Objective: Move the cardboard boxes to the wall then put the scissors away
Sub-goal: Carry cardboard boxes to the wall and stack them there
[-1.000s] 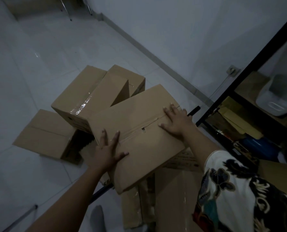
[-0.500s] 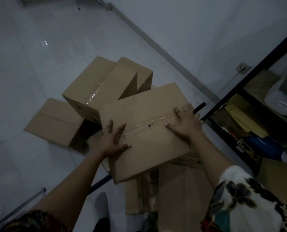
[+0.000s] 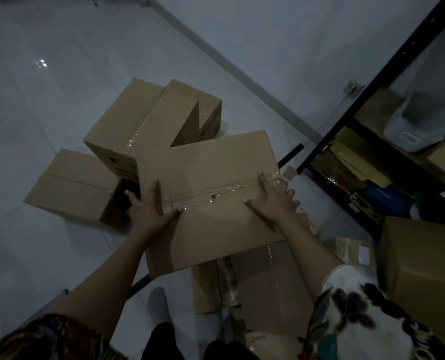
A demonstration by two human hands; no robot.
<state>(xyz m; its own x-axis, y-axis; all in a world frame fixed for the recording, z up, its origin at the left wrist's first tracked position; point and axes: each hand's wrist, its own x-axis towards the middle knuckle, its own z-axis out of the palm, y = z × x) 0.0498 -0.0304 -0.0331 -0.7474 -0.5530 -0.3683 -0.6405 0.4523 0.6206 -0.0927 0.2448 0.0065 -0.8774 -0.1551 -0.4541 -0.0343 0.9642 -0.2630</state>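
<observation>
Pale floor (image 3: 47, 113) holds a tall box (image 3: 128, 126) just beyond the taped box (image 3: 211, 172).

cardboard boxes (image 3: 208, 193): tan | sleeve (image 3: 359, 315): white, dark floral | shelf frame (image 3: 372, 89): black

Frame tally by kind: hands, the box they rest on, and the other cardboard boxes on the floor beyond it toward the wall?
Hands: 2, left hand and right hand
Box under both hands: 1
Boxes beyond it: 3
Total: 6

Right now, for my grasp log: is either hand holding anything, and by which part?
No curled grip: left hand and right hand lie flat on the taped top of the big cardboard box, one near each seam end.
</observation>
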